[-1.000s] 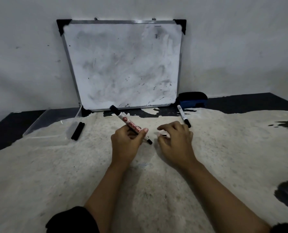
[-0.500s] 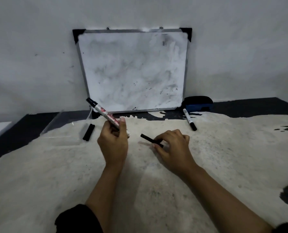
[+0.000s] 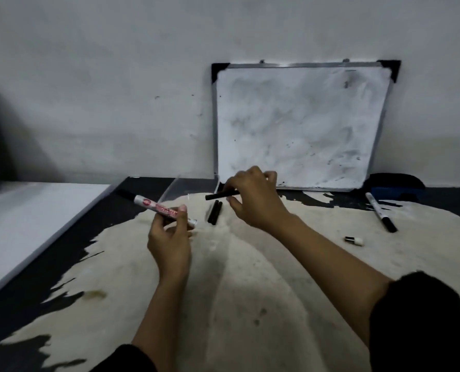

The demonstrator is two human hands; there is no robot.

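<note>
Two hands share the work. The left hand (image 3: 169, 242) is closed round a red-labelled marker (image 3: 156, 208), thumb and fingers on its lower barrel. The marker is tilted, with its black end up and to the left and its pale end down and to the right. The right hand (image 3: 255, 200) has reached across in front of the whiteboard (image 3: 298, 124) and pinches a thin black rod (image 3: 219, 195) between thumb and fingertips. That rod lies almost level, its free tip pointing left, and hangs just above and beyond the loose black rods (image 3: 214, 212) on the cloth (image 3: 250, 277). Their long axes run away from the person, so the held rod crosses them nearly at right angles. A clear tray (image 3: 175, 183) shows faintly just behind; whether the loose rods lie inside it cannot be told. The right hand is plainly the nearer one to that spot, and lowering the rod while turning it to match them looks like the likely next move. The marker's pale end sits near, below and to the left of the rod's tip, but the two are not in line.
</note>
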